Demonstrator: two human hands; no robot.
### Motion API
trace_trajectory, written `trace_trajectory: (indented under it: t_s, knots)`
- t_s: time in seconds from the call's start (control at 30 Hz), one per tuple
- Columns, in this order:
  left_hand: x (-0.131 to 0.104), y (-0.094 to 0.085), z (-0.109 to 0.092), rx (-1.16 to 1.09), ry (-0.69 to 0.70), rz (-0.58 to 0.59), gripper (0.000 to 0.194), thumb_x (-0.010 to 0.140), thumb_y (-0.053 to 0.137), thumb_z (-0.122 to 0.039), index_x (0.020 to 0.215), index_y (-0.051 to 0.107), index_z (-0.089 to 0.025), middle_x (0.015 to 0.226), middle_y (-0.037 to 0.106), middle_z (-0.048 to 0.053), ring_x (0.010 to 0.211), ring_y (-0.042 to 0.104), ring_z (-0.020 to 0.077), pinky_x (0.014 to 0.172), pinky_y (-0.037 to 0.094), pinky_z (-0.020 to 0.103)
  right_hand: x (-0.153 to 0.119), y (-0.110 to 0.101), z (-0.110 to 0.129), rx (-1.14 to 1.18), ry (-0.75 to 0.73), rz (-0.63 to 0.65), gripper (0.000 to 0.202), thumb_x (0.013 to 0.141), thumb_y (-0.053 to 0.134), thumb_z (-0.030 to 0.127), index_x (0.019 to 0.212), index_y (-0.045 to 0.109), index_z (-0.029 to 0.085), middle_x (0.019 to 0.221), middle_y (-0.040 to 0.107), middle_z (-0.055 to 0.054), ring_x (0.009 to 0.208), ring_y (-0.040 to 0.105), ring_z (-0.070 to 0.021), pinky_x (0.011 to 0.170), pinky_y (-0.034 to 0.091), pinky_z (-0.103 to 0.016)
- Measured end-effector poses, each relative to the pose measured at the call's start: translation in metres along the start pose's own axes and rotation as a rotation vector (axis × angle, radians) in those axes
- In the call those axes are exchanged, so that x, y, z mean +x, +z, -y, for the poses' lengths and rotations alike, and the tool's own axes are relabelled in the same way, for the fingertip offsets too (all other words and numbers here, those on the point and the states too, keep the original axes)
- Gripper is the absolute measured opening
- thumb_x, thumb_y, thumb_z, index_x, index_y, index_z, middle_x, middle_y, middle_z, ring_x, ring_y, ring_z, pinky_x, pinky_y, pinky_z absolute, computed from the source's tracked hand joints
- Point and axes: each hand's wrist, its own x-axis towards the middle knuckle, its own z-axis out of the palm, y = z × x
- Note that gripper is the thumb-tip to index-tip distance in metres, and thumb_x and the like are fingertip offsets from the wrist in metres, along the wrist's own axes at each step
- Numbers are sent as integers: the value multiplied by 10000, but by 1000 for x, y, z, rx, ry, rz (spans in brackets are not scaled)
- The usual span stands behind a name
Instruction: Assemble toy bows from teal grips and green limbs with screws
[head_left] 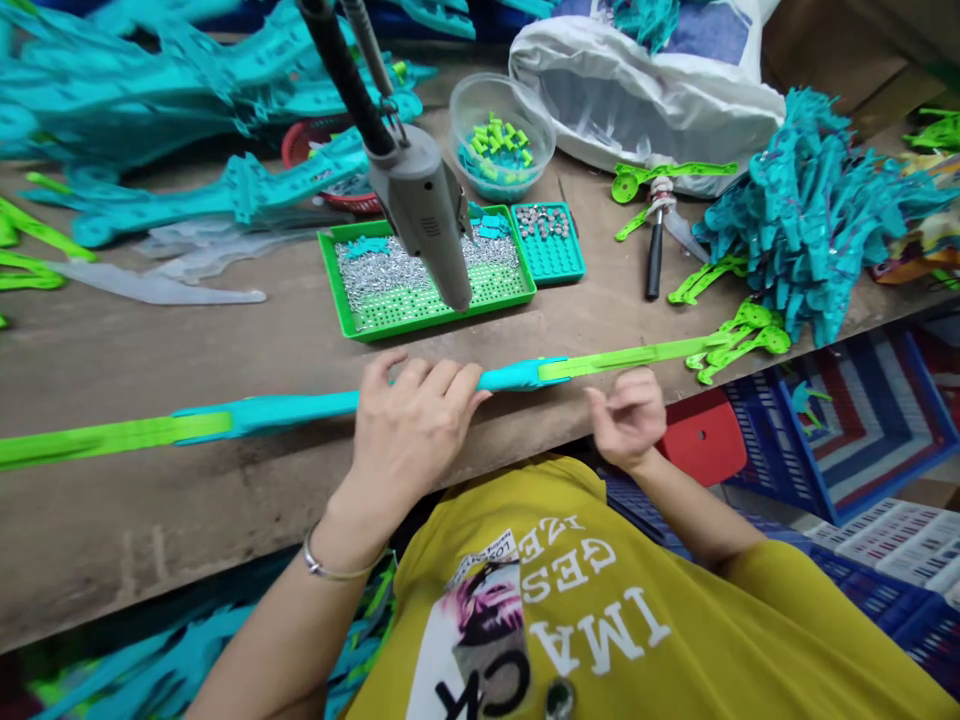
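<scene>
A long plastic piece with a turquoise middle (300, 408) and bright green ends lies across the front of the table. My left hand (412, 425) is wrapped over that turquoise middle, fingers bent on its far side. My right hand (628, 415) is close to the table's front edge, just below the right green arm (637, 356) of the piece and apart from it. Its fingers are curled in toward the thumb; whatever they may hold is hidden. Above the piece hangs a grey electric screwdriver (424, 210), touched by neither hand.
Behind the screwdriver sits a green tray (352, 328) of small metal screws, beside a small turquoise tray (562, 262). A clear tub (459, 130) holds green and turquoise bits. Turquoise parts (795, 215) are heaped right, near a black-handled tool (655, 255). A red stool (705, 435) stands below.
</scene>
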Motion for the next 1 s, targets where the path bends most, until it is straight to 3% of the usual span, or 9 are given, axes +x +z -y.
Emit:
trace_trajectory:
  t_s: [0.07,0.1,0.2,0.3,0.4,0.57,0.7,0.87,1.0]
  knots:
    - [3,-3,-5,-7,-29,41,194,1016,507,-289,984,684,-214,813,691,78,820,617,297,951,433,525,-6,-6,-16,78,251,-131,284,862,734,337,901,459,273,738,454,50,614,510,-136,599,471,-301]
    - [5,-3,-10,-5,-39,63,201,1013,512,-298,972,686,-207,820,688,88,835,618,306,973,427,539,-8,-7,-23,131,360,-136,333,843,757,384,948,461,274,783,482,43,644,537,-132,612,488,-290]
    - [15,3,-29,-24,-36,104,250,981,588,-356,1088,694,-156,918,709,134,913,630,339,1021,409,567,-4,-4,-39,325,501,55,613,739,844,527,1172,487,280,1041,639,-36,883,676,-175,752,580,-321]
    - [29,19,-53,-108,-2,105,432,969,622,-346,1323,616,-98,1068,726,175,973,643,345,984,433,532,5,0,-46,429,493,351,645,729,847,577,1212,562,257,1175,702,-96,1061,706,-230,914,600,-408]
    - [40,33,-70,-138,22,62,348,1012,532,-255,1320,618,-118,1061,740,147,950,649,310,889,450,466,14,0,-50,371,427,473,485,784,788,616,1050,660,231,1037,750,-87,1011,719,-232,927,592,-430]
    - [47,46,-70,-125,90,-32,277,1042,450,-191,1203,663,-116,960,738,101,851,640,248,810,415,400,21,2,-54,416,340,424,366,793,813,534,940,697,219,919,757,-59,890,719,-200,835,598,-382]
    - [50,51,-63,-131,141,-62,304,1059,454,-264,1191,661,-84,912,732,103,789,629,238,773,402,396,21,9,-52,465,427,359,355,745,862,494,911,694,229,908,745,-37,854,714,-189,810,600,-365]
    - [55,46,-62,-93,98,-12,293,1052,474,-311,1161,662,-115,927,725,97,830,635,263,806,412,425,26,7,-50,523,545,394,464,678,901,523,963,658,249,970,732,-31,932,720,-202,898,609,-397]
    - [58,42,-65,-92,70,57,264,1014,535,-305,1141,665,-113,933,706,124,881,639,305,772,414,444,34,-5,-51,581,465,306,581,646,916,547,1081,641,279,1095,708,-52,1053,702,-231,947,608,-430]
